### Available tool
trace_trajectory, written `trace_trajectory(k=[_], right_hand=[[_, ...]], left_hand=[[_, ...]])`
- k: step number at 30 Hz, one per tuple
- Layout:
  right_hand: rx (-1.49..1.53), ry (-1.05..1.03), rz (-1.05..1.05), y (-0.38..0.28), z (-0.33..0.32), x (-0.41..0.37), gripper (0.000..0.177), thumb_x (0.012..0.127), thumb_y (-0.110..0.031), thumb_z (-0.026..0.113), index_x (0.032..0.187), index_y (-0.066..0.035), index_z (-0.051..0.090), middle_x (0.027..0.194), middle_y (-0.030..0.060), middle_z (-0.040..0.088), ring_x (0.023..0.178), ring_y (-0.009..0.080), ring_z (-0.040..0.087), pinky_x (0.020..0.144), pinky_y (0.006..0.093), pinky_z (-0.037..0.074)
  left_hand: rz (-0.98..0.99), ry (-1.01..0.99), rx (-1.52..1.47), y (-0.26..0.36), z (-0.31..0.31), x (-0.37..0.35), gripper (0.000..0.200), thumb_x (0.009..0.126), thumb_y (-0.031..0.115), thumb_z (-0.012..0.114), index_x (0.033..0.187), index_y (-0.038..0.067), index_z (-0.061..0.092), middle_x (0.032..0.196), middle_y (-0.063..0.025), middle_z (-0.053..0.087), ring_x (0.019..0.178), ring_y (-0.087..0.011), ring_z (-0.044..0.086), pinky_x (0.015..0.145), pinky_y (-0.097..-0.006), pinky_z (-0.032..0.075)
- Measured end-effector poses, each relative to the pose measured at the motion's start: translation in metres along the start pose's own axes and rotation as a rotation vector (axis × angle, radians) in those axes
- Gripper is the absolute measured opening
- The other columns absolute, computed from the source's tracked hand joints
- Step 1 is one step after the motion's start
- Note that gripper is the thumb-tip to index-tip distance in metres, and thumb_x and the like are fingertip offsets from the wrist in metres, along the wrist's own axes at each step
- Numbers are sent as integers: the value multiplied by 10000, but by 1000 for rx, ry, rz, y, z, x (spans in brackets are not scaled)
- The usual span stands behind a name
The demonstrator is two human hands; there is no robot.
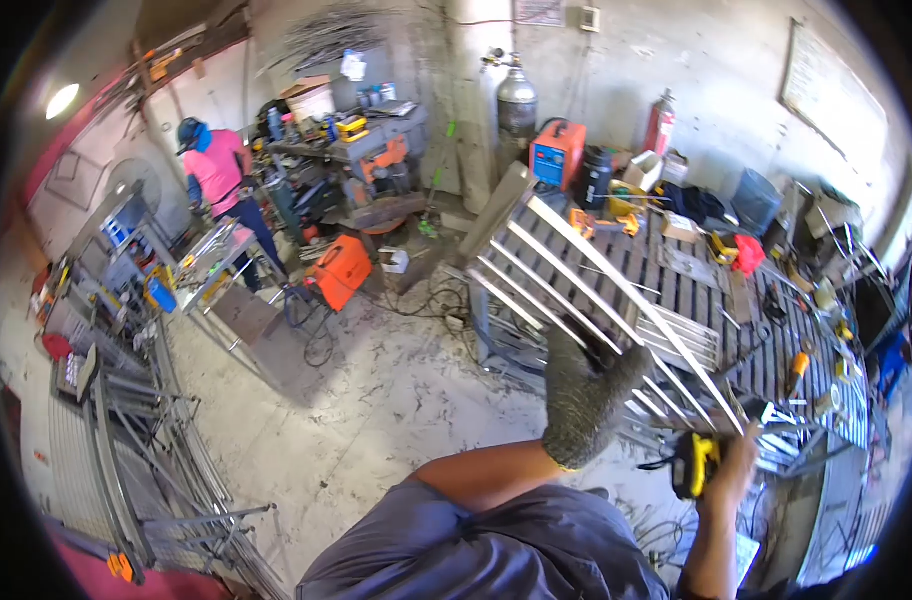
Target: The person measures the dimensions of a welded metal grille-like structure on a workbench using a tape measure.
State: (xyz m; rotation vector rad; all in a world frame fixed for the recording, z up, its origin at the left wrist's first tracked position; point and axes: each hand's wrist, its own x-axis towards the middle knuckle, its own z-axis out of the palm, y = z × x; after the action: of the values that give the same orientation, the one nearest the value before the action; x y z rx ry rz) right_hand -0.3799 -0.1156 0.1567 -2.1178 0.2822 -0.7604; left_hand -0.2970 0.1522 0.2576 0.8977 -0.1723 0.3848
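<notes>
My left hand (586, 405), in a dark, worn work glove, grips the long edge of a pale barred metal frame (576, 250); its fingertips are partly hidden among the bars. The frame lies tilted across the slatted workbench, its near corner close to my right hand (733, 470). That bare hand is closed around a yellow-and-black hand tool (694, 465) with a dark strap or cord at its side. The tool's exact kind does not show clearly. Around the frame's near end, several metal pieces (781, 440) lie on the bench.
The slatted workbench (691, 235) carries an orange-handled tool (800, 370) and a red cloth (748, 254). Behind it stand an orange welding machine (558, 152) and a gas cylinder (517, 105). Metal frames (126, 450) lean at left; a person in pink (219, 165) stands beyond. Cables cross the floor.
</notes>
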Motion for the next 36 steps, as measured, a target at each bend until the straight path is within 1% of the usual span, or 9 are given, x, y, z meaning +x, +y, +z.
trace_trajectory(k=[2,5,8,10,15,17,23,28,36], right_hand=[[330,-55,549,-28,21,14,505,1173,-406,530,1300,55,693,1216,208,680,1101,301,674,967,436,542],[246,-405,615,-3,20,29,443,1157,-372,531,1184,33,707,1255,208,652,1146,265,660,962,411,538],[173,-235,752,-25,31,28,541,1170,-434,521,1191,59,742,927,143,759,665,239,707,631,385,560],[269,-444,750,-27,23,30,583,1177,-462,520,1106,61,770,883,135,774,695,225,737,641,372,564],[383,-439,772,5,32,25,559,1185,-419,498,1046,40,786,872,144,800,685,212,753,641,363,579],[370,-429,795,13,35,25,556,1182,-419,500,1050,40,783,877,143,798,678,212,750,632,365,577],[347,-462,815,30,35,25,527,1181,-383,495,1076,60,760,891,163,791,673,246,762,613,385,596],[388,-452,837,18,34,26,509,1187,-346,476,1092,80,738,889,195,791,690,295,790,630,401,648],[236,-378,730,48,45,25,572,1163,-426,513,988,62,754,827,173,761,660,254,748,590,397,576]], left_hand=[[-10,-87,553,-8,-24,2,370,1020,217,828,1193,42,552,1027,-47,611,917,-149,589,797,-371,530],[-184,-210,362,-22,-35,-3,304,1064,204,770,1176,25,552,1015,-75,605,906,-188,577,846,-408,513],[-206,-267,448,-48,-58,-8,358,1046,218,792,1206,26,536,1051,-76,600,952,-201,568,903,-427,497],[-304,-298,378,-54,-63,-11,349,1030,183,807,1195,45,532,1065,-65,601,963,-171,563,880,-394,502],[-349,-302,331,-37,-47,-25,336,1042,137,789,1175,82,485,1048,-37,569,891,-122,562,792,-323,508],[-597,-188,-87,-46,-46,-29,338,1040,84,775,1171,88,464,1040,-22,556,862,-106,555,761,-300,501],[-425,-404,400,-34,-42,-28,236,1165,283,632,1143,96,490,1039,-10,545,934,-105,555,845,-302,511],[-763,-212,-330,-61,-58,-32,199,1141,208,677,1198,93,525,1081,-21,549,983,-108,568,875,-284,521],[-386,-375,332,-58,-63,-22,444,1049,119,790,1366,63,484,1249,-65,555,1132,-144,550,1035,-321,502]])
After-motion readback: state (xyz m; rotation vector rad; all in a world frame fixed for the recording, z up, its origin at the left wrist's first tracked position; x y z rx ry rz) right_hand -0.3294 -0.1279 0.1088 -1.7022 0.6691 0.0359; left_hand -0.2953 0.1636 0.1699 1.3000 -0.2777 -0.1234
